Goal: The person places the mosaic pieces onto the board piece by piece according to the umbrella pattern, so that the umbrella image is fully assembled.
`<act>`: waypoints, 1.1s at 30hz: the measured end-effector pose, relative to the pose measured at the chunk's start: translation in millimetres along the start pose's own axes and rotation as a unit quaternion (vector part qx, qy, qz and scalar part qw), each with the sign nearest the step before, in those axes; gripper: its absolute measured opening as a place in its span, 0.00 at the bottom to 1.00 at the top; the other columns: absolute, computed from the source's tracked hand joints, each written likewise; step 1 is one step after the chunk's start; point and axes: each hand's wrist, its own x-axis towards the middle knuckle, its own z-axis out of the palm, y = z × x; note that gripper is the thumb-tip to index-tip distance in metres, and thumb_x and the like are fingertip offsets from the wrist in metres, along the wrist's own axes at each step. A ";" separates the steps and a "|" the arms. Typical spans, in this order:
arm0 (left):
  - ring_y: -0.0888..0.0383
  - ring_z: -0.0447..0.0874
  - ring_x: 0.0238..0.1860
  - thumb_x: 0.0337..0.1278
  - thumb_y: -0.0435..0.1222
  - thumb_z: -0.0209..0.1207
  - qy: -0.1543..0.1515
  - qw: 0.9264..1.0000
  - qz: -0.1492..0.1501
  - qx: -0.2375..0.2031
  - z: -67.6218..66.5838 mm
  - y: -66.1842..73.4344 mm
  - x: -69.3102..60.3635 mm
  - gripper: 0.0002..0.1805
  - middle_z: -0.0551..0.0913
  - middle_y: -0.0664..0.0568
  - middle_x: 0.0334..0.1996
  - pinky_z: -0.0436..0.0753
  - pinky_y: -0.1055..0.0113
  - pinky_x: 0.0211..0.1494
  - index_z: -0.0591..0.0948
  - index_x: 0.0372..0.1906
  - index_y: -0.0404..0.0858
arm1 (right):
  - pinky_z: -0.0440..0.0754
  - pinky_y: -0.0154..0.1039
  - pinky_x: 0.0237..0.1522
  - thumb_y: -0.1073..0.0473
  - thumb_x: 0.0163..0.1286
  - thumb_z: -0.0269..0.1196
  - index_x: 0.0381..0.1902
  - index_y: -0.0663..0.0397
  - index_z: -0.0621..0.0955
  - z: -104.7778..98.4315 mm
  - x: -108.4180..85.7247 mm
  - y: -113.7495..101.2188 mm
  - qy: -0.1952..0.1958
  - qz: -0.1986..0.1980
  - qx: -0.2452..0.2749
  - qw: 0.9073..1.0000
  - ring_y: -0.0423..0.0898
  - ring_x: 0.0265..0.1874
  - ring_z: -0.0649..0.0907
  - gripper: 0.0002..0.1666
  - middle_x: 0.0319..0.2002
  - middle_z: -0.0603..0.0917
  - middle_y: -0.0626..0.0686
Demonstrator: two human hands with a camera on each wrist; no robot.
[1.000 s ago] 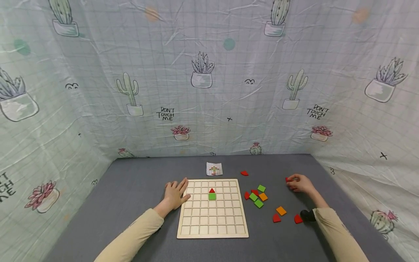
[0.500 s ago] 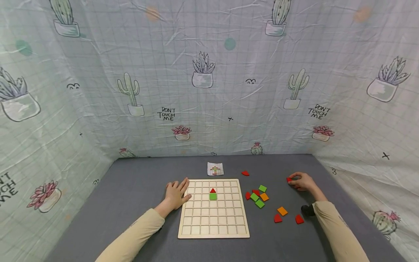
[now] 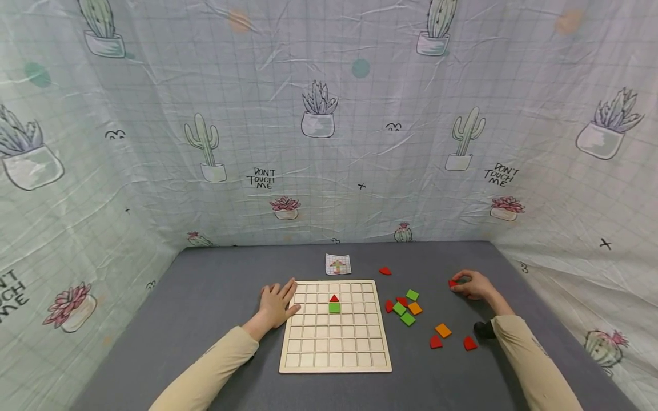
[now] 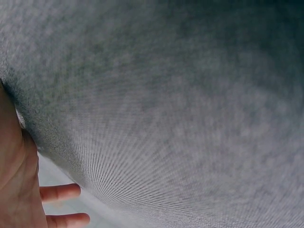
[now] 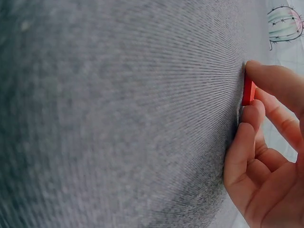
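Note:
In the head view, my left hand (image 3: 275, 306) rests with spread fingers on the upper left edge of a wooden grid board (image 3: 315, 346). A green square tile (image 3: 334, 307) lies on the board, with a red triangular tile (image 3: 334, 298) directly above it. Far to the right, my right hand (image 3: 473, 285) pinches a red tile (image 3: 452, 283) low at the table. The right wrist view shows that red tile edge-on (image 5: 248, 89) between thumb and fingers; its full shape is hidden. The left wrist view catches only part of the left hand (image 4: 21, 190).
Right of the board lie several loose tiles: green squares (image 3: 408, 319), orange squares (image 3: 443, 330) and red pieces with a curved side (image 3: 470, 343). One more red piece (image 3: 385, 271) sits farther back. A small pattern card (image 3: 337, 264) lies behind the board. Patterned cloth (image 3: 329, 171) encloses the table.
The right hand's fingers have shifted slightly around the red tile, which shows a little more than a second ago. The left hand and the board's tiles stay as they were.

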 end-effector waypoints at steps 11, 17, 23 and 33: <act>0.52 0.66 0.44 0.59 0.61 0.35 0.004 1.000 -0.002 -0.001 2.2 1.4 0.3 0.34 0.58 0.60 0.67 0.68 0.56 0.40 0.59 0.67 0.50 | 0.78 0.37 0.26 0.57 0.55 0.65 0.43 0.65 0.76 -0.5 -3.3 -0.5 0.005 0.003 -0.009 1.000 0.42 0.22 0.75 0.21 0.23 0.77 0.50; 0.52 0.66 0.45 0.59 0.61 0.35 0.003 1.000 -0.002 -0.008 2.2 1.5 1.0 0.34 0.58 0.60 0.67 0.68 0.55 0.40 0.58 0.67 0.50 | 0.77 0.37 0.25 0.56 0.55 0.65 0.42 0.64 0.77 0.2 -3.8 0.2 0.009 -0.005 -0.011 1.000 0.41 0.21 0.75 0.20 0.21 0.78 0.48; 0.52 0.66 0.45 0.59 0.62 0.35 0.000 1.000 -0.001 -0.005 2.6 1.1 1.8 0.34 0.58 0.60 0.67 0.68 0.55 0.40 0.58 0.67 0.50 | 0.77 0.36 0.25 0.55 0.55 0.65 0.42 0.66 0.76 0.4 -2.7 1.8 0.009 -0.016 -0.010 1.000 0.41 0.21 0.75 0.22 0.21 0.79 0.48; 0.52 0.66 0.44 0.59 0.61 0.35 -0.001 1.000 0.000 -0.014 1.4 1.2 1.4 0.34 0.58 0.60 0.67 0.67 0.55 0.39 0.58 0.67 0.50 | 0.75 0.36 0.23 0.54 0.55 0.65 0.40 0.65 0.76 1.2 -1.2 0.4 0.010 -0.024 -0.010 1.000 0.41 0.21 0.74 0.21 0.20 0.78 0.47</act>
